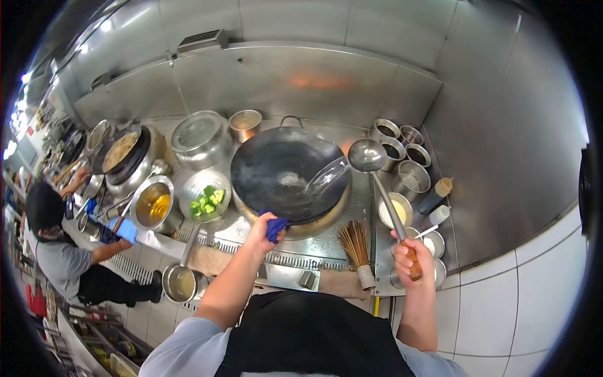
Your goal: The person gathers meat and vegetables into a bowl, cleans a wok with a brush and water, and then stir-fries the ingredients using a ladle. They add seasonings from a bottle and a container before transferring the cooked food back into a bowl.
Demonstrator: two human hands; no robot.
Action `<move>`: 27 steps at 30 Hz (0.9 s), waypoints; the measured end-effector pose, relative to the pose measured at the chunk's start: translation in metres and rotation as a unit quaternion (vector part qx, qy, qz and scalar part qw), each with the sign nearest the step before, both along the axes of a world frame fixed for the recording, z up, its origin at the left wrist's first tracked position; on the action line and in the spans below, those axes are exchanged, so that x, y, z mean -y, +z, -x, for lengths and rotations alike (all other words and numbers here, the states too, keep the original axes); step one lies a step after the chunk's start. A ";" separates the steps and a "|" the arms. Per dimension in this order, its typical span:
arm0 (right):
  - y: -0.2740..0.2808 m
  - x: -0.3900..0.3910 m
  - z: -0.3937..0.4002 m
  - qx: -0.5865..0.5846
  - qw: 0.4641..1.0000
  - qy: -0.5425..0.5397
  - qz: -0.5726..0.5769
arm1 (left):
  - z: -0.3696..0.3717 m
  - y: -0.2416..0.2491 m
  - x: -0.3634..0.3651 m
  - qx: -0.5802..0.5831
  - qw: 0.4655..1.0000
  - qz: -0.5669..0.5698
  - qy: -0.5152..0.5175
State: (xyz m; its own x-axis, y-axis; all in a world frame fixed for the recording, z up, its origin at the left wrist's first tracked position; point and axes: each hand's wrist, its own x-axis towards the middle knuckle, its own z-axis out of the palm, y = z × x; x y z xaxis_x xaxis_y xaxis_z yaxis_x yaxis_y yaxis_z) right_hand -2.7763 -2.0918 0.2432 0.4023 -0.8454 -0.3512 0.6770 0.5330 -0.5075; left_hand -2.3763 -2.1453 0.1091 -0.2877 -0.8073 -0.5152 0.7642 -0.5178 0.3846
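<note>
My right hand (414, 261) grips the wooden handle of a long metal ladle (367, 156), whose bowl is raised beside the right rim of a wok. Between the bowl and the wok runs a stream of clear liquid (328, 177), landing on the dark inner surface. The large black wok (264, 160) sits on the burner, with a little liquid in its middle. A bunched blue cloth (275, 227) is in my left hand (260, 235), which closes around it at the wok's near edge; whatever lies under the cloth is hidden.
A perforated strainer (188, 188) with broccoli (207, 202) rests left of the wok, near a pot of yellow oil (154, 204). A bamboo brush (357, 248) lies at front right. Several seasoning containers (411, 177) line the right. Another person (66, 251) works at far left.
</note>
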 end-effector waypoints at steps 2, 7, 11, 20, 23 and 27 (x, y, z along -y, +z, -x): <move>0.003 0.001 0.019 0.048 0.998 -0.031 -0.015 | -0.002 -0.003 0.000 0.004 1.000 0.003 0.000; 0.003 0.021 0.054 -0.101 0.986 -0.135 0.005 | -0.001 0.011 -0.008 -0.002 1.000 -0.018 0.010; -0.012 0.051 0.065 -0.331 0.928 -0.172 0.023 | -0.012 0.010 -0.044 -0.002 1.000 0.004 0.001; -0.042 0.031 0.071 -0.769 0.601 -0.138 0.170 | -0.020 -0.010 -0.115 0.157 0.987 -0.003 -0.036; -0.047 -0.020 0.059 -0.702 0.686 -0.152 0.116 | -0.004 -0.008 -0.126 0.143 0.988 -0.016 -0.059; -0.033 -0.061 0.057 -0.584 0.803 -0.102 0.065 | 0.034 -0.015 -0.112 0.138 0.983 -0.014 -0.120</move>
